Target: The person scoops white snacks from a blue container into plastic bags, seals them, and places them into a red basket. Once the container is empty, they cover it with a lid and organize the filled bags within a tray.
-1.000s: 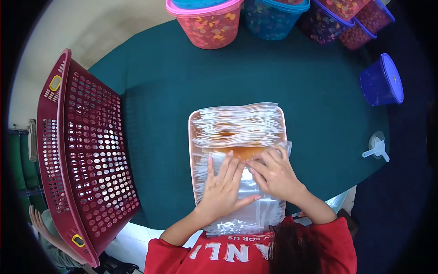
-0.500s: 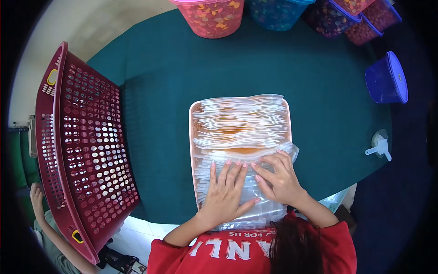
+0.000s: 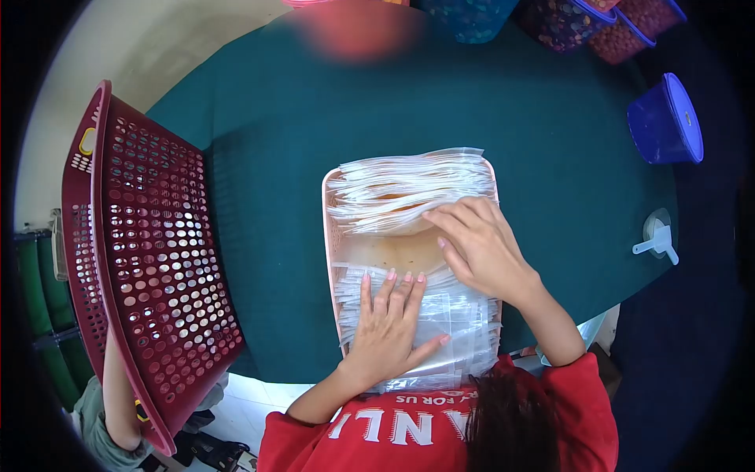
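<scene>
Head camera looks down on my two hands, both over a pink tray (image 3: 331, 236) full of clear zip bags. My left hand (image 3: 389, 322) lies flat on the near pile of bags (image 3: 456, 315), the grip wide, all fingers spread and pressing on the plastic, holding nothing. My right hand (image 3: 484, 244) is a little farther from me, and its fingertips (image 3: 432, 214) touch the near edge of the far stack of bags (image 3: 409, 189), which stands on edge in a tight row. The fingers there are half bent (I cannot tell if they pinch one bag or only rest on it). Between my two hands a bare part of the tray bottom shows, orange-brown.

The tray sits on a dark green surface (image 3: 275, 157). Well to the left of my left hand a dark red perforated basket (image 3: 149, 259) leans tilted at the surface edge, and below it I see an arm of another person (image 3: 118, 393). Far to the right of my right hand stands a blue tub with lid (image 3: 664, 119), and nearer, a small white scoop (image 3: 659, 242). Beyond my right hand, at the far edge, some containers with coloured pieces (image 3: 598, 27) stand, partly cut off.
</scene>
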{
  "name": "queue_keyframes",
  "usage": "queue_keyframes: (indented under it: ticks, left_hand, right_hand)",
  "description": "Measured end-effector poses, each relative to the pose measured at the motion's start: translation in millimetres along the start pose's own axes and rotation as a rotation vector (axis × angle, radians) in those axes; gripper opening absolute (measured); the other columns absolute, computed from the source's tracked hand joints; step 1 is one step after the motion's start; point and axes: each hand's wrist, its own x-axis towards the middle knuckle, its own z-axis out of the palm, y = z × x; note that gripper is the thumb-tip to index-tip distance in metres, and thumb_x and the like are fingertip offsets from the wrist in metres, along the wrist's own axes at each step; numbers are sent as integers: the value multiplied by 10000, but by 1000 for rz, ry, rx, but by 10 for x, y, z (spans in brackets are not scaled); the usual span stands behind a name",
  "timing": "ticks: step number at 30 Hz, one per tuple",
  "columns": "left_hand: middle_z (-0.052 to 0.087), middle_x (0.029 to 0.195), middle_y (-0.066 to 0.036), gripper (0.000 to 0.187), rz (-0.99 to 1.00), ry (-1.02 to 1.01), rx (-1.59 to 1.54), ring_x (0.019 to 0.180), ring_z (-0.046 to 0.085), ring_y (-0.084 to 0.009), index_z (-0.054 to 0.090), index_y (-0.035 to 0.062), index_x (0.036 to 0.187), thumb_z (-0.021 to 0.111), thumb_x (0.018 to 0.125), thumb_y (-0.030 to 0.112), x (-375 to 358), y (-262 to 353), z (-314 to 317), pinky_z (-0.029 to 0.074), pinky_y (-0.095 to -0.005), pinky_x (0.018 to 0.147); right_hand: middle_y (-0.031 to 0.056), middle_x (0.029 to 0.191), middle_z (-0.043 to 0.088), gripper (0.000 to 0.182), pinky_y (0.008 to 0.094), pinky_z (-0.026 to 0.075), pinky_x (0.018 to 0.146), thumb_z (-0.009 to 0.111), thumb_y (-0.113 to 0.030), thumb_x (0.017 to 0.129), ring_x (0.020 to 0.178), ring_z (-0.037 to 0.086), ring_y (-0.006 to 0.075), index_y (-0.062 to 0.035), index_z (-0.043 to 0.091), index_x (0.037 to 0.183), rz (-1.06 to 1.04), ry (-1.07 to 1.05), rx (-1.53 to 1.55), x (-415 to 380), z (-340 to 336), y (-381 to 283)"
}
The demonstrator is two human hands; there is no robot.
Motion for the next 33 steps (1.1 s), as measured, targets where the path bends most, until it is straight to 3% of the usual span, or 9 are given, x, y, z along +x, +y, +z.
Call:
queue_keyframes:
  ticks: [7,16,19,21,24,31,33]
  left_hand:
    - [414,1168,-236,812,3,-19,12,1174,305,-382,337,-53,1267,508,763,559,-12,5,1,75,-559,1016]
    - [344,1261,-252,823,-1,-47,-7,1223,249,-403,295,-54,1295,490,777,556,-61,23,3,64,-560,1019]
    - [326,1272,-247,821,1,-32,-6,1223,245,-404,295,-51,1295,491,777,556,-71,21,22,62,-556,1021]
    - [317,1276,-239,809,5,-3,-27,1223,246,-402,313,-56,1279,500,774,548,-79,25,20,61,-553,1023]
    - [342,1254,-229,797,16,-33,-22,1223,258,-379,325,-62,1261,512,767,535,-46,24,-16,61,-547,1026]
    - [389,1219,-212,781,12,-1,-42,1223,278,-338,320,-71,1251,513,770,514,-60,23,-3,66,-536,1028]
    - [428,1140,-200,783,-1,75,-58,1154,334,-334,319,-72,1248,515,770,516,-46,30,10,96,-524,1016]
  right_hand:
    - [76,1058,548,372,371,355,886,615,-143,728,986,454,246,-86,573,1094,3,-60,-36,36,-45,43]
    - [51,1016,564,467,343,361,876,727,-242,626,961,453,216,-99,601,1052,-32,-55,-11,76,-60,86]
    - [35,907,595,333,332,376,812,719,-220,641,864,474,192,-93,635,937,-13,-8,-35,123,7,126]
    - [13,743,601,165,333,368,746,677,-196,671,778,498,191,-78,622,772,-36,120,-56,187,115,209]
    - [-2,649,594,109,322,359,701,667,-171,676,715,502,178,-81,605,679,-5,139,-39,275,124,189]
    - [17,622,603,96,328,367,712,671,-161,666,702,523,181,-82,616,666,21,116,17,293,61,174]
    - [22,617,605,95,331,373,714,675,-160,655,701,531,185,-84,618,651,12,108,28,290,54,171]
